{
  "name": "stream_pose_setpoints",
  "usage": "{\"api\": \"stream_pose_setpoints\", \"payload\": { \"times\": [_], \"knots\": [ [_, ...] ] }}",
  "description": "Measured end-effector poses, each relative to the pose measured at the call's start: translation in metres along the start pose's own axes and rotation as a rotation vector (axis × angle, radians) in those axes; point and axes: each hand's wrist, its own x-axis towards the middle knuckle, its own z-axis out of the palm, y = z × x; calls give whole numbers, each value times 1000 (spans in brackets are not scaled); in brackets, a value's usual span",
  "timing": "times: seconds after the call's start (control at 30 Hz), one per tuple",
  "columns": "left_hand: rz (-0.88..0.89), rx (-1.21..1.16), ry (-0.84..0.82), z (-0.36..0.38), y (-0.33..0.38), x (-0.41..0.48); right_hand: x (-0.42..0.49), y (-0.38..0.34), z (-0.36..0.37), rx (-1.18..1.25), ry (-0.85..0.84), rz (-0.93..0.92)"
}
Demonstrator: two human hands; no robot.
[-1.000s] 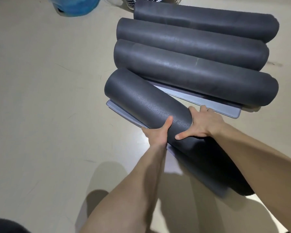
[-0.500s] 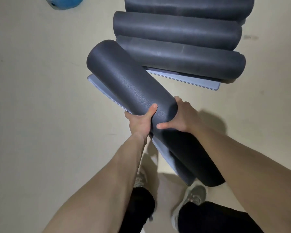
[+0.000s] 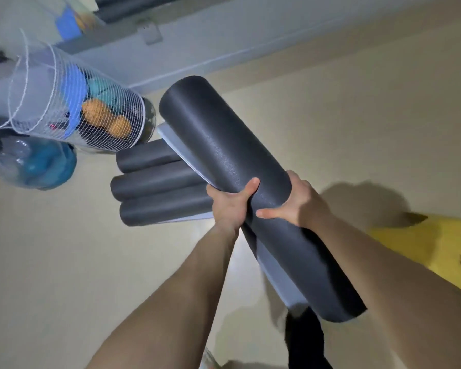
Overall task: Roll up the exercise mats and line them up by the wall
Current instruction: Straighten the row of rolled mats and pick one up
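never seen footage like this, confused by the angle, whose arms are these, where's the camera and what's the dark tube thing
The camera sits on a person's head, looking forward and down, so the arms are their own. No machine here. The left hand and right hand both grip a rolled dark exercise mat, lifted off the floor, its loose pale edge hanging underneath. Three more rolled mats lie side by side on the floor. Beside them is a mesh basket of colourful items, with the wall behind.

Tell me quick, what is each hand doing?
Left hand: closed around the rolled mat.
Right hand: closed around the same mat.
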Motion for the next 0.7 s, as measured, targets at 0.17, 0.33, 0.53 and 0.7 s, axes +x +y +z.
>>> {"api": "stream_pose_setpoints", "payload": {
  "times": [0.17, 0.33, 0.53, 0.7],
  "knots": [
    [60, 13, -138, 174, 78, 19, 48, 51, -162, 41, 125, 66],
    [134, 85, -272, 326, 147, 44, 99, 94, -301, 89, 262, 89],
    [148, 190, -438, 509, 222, 87, 175, 155, -449, 170, 408, 214],
    [185, 284, -519, 664, 267, 112, 233, 217, -565, 218, 483, 280]
  ]
}}
